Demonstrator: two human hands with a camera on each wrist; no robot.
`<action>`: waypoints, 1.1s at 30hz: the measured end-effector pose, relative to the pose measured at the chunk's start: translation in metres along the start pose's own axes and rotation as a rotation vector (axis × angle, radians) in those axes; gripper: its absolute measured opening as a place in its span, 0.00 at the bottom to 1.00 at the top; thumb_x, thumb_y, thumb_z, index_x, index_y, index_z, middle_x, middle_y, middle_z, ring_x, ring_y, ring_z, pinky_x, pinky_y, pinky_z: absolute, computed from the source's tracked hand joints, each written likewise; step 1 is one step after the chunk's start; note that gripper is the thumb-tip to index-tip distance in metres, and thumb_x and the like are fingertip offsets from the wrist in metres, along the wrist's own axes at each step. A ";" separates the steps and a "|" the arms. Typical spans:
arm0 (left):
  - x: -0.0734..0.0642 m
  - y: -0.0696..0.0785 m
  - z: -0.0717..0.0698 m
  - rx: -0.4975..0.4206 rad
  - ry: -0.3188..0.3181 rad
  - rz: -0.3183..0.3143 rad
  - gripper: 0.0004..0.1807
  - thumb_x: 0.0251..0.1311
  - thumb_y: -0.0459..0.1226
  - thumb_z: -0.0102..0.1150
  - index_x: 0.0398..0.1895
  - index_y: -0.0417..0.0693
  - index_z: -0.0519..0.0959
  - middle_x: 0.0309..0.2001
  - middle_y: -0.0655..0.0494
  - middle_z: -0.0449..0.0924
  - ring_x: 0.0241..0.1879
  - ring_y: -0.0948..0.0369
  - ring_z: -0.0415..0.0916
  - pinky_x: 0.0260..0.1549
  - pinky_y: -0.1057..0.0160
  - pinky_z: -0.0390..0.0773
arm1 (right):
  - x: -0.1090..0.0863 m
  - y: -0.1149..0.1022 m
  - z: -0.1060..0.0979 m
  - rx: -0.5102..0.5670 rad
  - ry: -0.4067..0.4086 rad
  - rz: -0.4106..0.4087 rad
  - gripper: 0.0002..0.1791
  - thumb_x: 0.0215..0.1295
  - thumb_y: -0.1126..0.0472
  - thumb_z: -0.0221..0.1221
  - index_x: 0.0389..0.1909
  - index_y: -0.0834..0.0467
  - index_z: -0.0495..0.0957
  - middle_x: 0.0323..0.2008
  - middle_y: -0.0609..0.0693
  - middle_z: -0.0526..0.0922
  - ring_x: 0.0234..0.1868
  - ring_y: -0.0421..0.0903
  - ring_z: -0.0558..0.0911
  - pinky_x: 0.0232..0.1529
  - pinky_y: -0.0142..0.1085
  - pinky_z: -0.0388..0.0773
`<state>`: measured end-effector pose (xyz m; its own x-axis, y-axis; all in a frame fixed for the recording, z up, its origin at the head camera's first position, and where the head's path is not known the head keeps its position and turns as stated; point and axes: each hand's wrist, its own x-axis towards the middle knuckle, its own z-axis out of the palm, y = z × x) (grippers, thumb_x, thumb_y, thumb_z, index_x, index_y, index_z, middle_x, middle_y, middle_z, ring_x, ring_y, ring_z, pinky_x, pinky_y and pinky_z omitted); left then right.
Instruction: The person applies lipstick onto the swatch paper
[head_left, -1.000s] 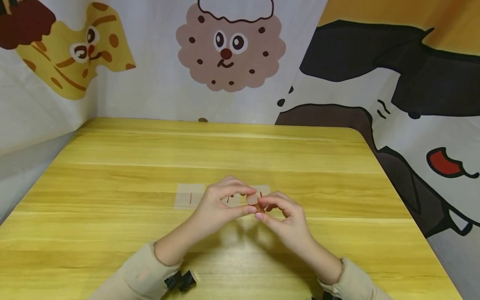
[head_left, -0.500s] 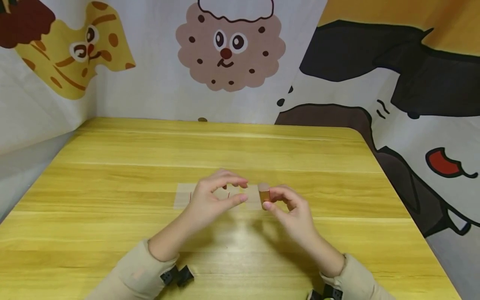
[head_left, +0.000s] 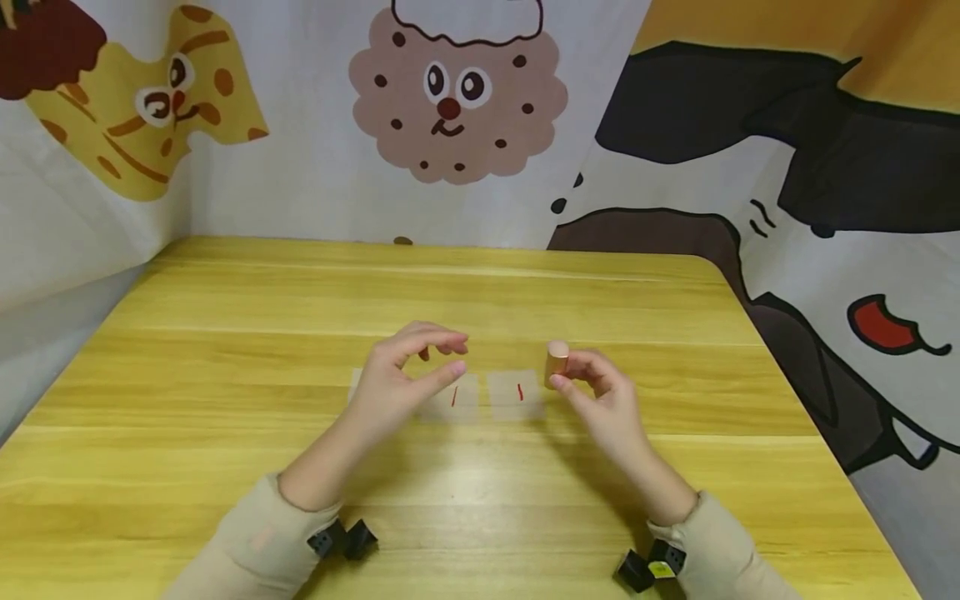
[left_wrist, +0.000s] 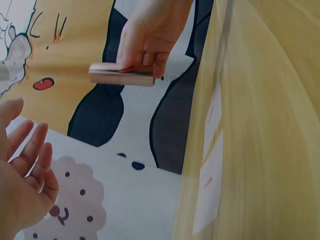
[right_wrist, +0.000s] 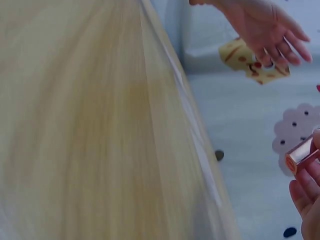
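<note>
Pinched between the thumb and fingers of my right hand (head_left: 609, 402) is a shiny rose-gold tube (head_left: 556, 364) that looks like a lipstick. It stands about upright in the head view, raised above the table and right of the paper pieces. The left wrist view shows the long side of the tube (left_wrist: 122, 77); the right wrist view shows its round end. My left hand (head_left: 388, 379) is in the air over the papers, holding nothing, with thumb and fingers apart. Below lie a right paper (head_left: 506, 402) and a middle paper (head_left: 468, 393), each with a red stroke.
A left paper (head_left: 356, 380) lies mostly hidden behind my left hand. The wooden table (head_left: 300, 300) reaches back to a curtain (head_left: 300, 192) with cartoon prints. Small black devices (head_left: 362, 540) sit at both sleeve cuffs.
A second ago both hands were at the tube. My left hand has let go and moved left; my right hand has carried the tube right and a little up, uncovering the right paper.
</note>
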<state>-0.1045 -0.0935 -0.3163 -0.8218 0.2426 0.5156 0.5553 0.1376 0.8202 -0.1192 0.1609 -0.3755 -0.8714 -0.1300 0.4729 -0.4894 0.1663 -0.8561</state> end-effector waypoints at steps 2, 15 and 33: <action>0.000 -0.002 -0.004 0.008 0.012 0.001 0.12 0.50 0.24 0.60 0.41 0.34 0.78 0.36 0.46 0.79 0.39 0.54 0.72 0.35 0.63 0.66 | 0.002 -0.001 -0.003 -0.023 0.006 0.023 0.11 0.50 0.80 0.58 0.36 0.73 0.73 0.32 0.65 0.77 0.35 0.43 0.77 0.40 0.31 0.74; -0.003 -0.032 -0.057 0.229 -0.003 -0.033 0.15 0.56 0.31 0.58 0.48 0.44 0.77 0.41 0.52 0.78 0.42 0.56 0.70 0.37 0.63 0.65 | 0.007 0.017 -0.028 -0.170 -0.041 0.202 0.10 0.54 0.73 0.60 0.38 0.70 0.74 0.33 0.61 0.78 0.35 0.45 0.78 0.41 0.30 0.73; -0.025 -0.063 -0.102 0.505 -0.078 -0.148 0.19 0.56 0.44 0.58 0.51 0.51 0.74 0.47 0.62 0.74 0.45 0.61 0.68 0.40 0.53 0.66 | -0.002 0.064 -0.044 -0.236 -0.139 0.269 0.14 0.54 0.62 0.63 0.40 0.63 0.76 0.34 0.54 0.80 0.36 0.47 0.79 0.36 0.31 0.76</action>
<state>-0.1318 -0.2063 -0.3559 -0.8949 0.2535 0.3673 0.4420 0.6165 0.6516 -0.1502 0.2142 -0.4220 -0.9648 -0.1802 0.1913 -0.2523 0.4307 -0.8665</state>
